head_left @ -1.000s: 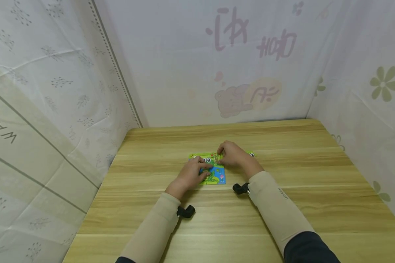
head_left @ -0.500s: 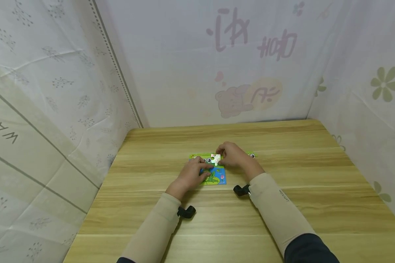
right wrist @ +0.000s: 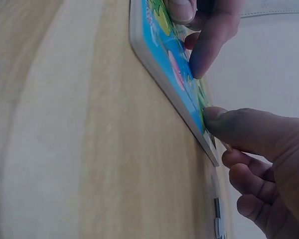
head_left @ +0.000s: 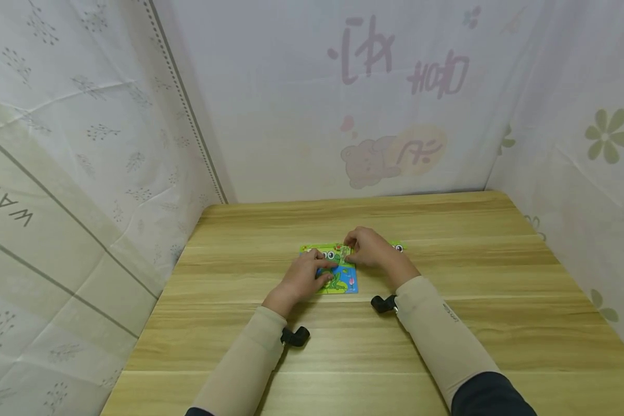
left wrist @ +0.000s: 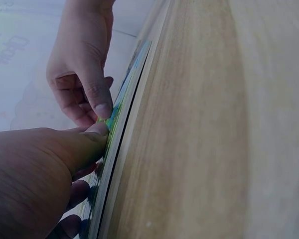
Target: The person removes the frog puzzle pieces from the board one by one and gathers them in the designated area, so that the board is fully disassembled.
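Observation:
A flat frog jigsaw puzzle in green and blue lies on the wooden table in the head view. My left hand rests over its left part, thumb and fingers touching the surface. At the upper right corner, my right hand pinches a greenish puzzle piece between thumb and fingers. Whether that piece sits flush is hidden. In the right wrist view, the right thumb is at the puzzle's edge. The left wrist view has both hands close together over the board, thumb tips almost meeting.
Another green puzzle piece with an eye lies on the table, partly behind the right wrist. Patterned white curtains stand behind and beside the table. Each forearm wears a beige sleeve with a small black wrist camera.
The piece under the right fingers looked bright white with glare half a second ago; now it looks green again, so its tilt has changed slightly. Both hands stay nearly in place.

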### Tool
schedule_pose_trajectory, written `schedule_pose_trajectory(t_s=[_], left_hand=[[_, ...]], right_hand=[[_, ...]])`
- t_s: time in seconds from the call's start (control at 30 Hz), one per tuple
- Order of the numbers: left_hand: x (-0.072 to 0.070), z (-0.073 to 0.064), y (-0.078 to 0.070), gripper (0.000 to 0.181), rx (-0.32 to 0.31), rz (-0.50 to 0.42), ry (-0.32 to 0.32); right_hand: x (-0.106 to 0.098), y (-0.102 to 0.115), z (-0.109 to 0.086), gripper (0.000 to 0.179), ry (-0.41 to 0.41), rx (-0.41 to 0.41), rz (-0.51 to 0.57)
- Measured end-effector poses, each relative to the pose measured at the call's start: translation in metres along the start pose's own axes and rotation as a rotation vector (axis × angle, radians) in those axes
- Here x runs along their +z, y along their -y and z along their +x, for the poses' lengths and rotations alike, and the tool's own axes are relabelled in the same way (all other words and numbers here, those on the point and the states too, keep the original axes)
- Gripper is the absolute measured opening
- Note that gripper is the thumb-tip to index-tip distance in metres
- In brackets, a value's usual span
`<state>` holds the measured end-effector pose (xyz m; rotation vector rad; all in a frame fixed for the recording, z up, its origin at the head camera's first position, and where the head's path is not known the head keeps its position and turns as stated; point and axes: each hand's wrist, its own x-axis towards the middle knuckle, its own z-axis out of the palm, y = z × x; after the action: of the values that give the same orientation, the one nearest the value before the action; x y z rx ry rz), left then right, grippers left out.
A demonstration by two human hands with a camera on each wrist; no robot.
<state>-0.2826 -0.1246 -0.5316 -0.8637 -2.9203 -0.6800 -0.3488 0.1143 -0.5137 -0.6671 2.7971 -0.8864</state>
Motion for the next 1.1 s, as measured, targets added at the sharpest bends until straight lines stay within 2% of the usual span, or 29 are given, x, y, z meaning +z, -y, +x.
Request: schedule_pose_trajectory(t_s=[0.37, 0.9, 1.1], left_hand=[[-0.001, 0.0, -0.002, 0.033, -0.004, 0.0, 0.005], [-0.001, -0.001, -0.001, 0.032, -0.007, -0.005, 0.003], [-0.001, -0.001, 0.0, 0.032, 0.003, -0.001, -0.004]], right_hand=[[0.0, -0.002, 0.001, 0.041, 0.004, 0.009, -0.048], [-0.005, -0.007, -0.007, 0.04, -0.003, 0.011, -0.016], [-0.007, -0.006, -0.017, 0.039, -0.005, 0.026, 0.02]])
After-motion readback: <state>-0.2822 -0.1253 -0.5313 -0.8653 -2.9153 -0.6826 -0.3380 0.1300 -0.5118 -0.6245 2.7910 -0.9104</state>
